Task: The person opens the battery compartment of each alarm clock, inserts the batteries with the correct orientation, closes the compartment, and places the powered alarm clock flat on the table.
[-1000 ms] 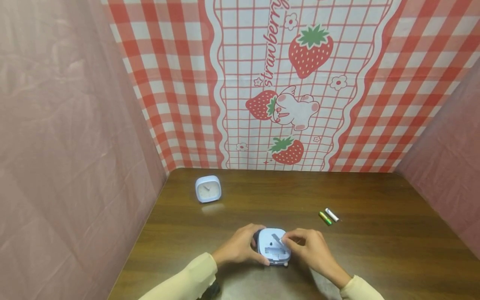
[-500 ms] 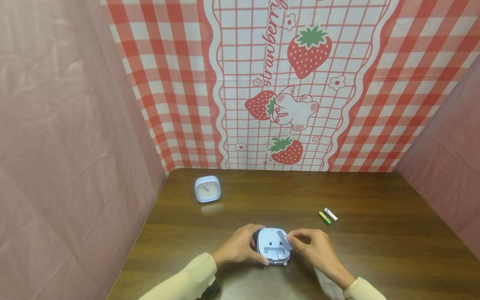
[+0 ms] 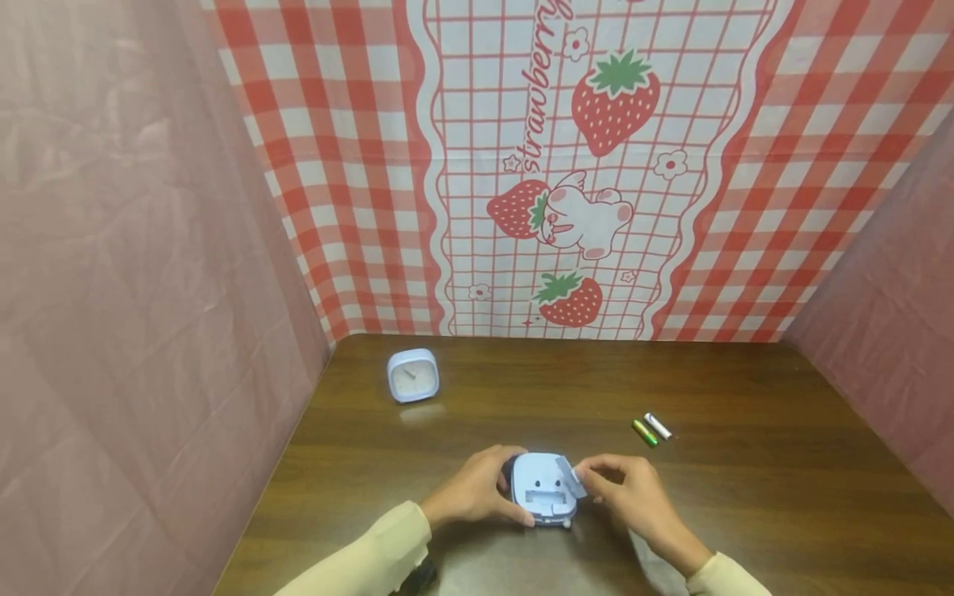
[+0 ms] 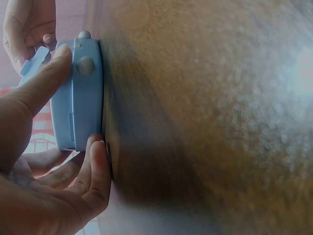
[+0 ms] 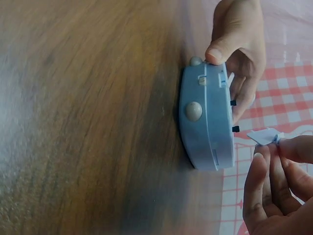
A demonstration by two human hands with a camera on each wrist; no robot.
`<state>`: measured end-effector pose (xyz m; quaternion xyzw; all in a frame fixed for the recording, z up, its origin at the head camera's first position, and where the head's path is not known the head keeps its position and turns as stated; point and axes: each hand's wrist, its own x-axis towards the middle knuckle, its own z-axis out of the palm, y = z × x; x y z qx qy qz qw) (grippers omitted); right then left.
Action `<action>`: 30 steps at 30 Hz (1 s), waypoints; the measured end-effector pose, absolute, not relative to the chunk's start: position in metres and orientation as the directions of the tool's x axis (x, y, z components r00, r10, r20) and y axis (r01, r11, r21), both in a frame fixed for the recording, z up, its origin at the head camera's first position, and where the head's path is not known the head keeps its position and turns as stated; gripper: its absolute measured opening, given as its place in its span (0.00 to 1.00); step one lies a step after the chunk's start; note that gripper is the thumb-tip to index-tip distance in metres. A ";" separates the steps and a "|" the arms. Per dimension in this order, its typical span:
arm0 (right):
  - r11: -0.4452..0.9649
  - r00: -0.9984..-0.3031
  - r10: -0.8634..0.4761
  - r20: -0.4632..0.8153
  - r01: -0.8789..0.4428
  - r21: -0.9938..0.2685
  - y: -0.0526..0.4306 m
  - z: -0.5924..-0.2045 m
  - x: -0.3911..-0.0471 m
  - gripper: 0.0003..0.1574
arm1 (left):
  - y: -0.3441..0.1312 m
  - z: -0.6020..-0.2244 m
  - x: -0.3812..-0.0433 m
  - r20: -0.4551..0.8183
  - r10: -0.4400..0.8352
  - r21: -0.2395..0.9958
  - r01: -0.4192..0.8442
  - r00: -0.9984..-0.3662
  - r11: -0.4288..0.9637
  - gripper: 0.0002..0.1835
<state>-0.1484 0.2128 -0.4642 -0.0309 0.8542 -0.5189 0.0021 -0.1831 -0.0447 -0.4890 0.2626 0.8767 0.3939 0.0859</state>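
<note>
A light blue alarm clock [image 3: 527, 470] lies face down on the table, its back with two dark knobs turned up. The battery compartment [image 3: 546, 498] in the back is uncovered. My left hand [image 3: 477, 488] grips the clock's left side, thumb on the near edge, fingers around the far side. Between thumb and fingers of my right hand [image 3: 629, 501] I pinch the battery cover [image 5: 264, 136], a small pale blue flap. In the right wrist view it is tilted and apart from the clock. Two rounded feet [image 5: 193, 111] stick out of the clock's side.
Another light blue clock [image 3: 413, 377] stands upright at the back left of the wooden table [image 3: 514, 389]. A green battery [image 3: 644, 433] and a white battery [image 3: 658, 426] lie side by side to the right. A checked strawberry cloth [image 3: 581, 165] hangs behind.
My right hand has drawn the battery cover slightly to the right, away from over the clock's back, so both knobs now show. The left hand and clock have stayed in place.
</note>
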 end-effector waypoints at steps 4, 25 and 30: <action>0.458 -0.999 -0.049 0.019 -0.039 -0.888 0.214 -0.464 -0.148 0.07 | -0.044 -0.490 -0.183 0.050 0.526 0.740 0.386 -0.849 0.552 0.52; 0.392 -0.999 -0.016 -0.035 0.026 -0.920 0.220 -0.466 -0.148 0.10 | -0.045 -0.492 -0.185 0.065 0.535 0.738 0.401 -0.842 0.542 0.51; 0.390 -0.999 -0.011 -0.047 0.039 -0.920 0.222 -0.466 -0.147 0.10 | -0.046 -0.492 -0.186 0.061 0.539 0.739 0.401 -0.840 0.541 0.51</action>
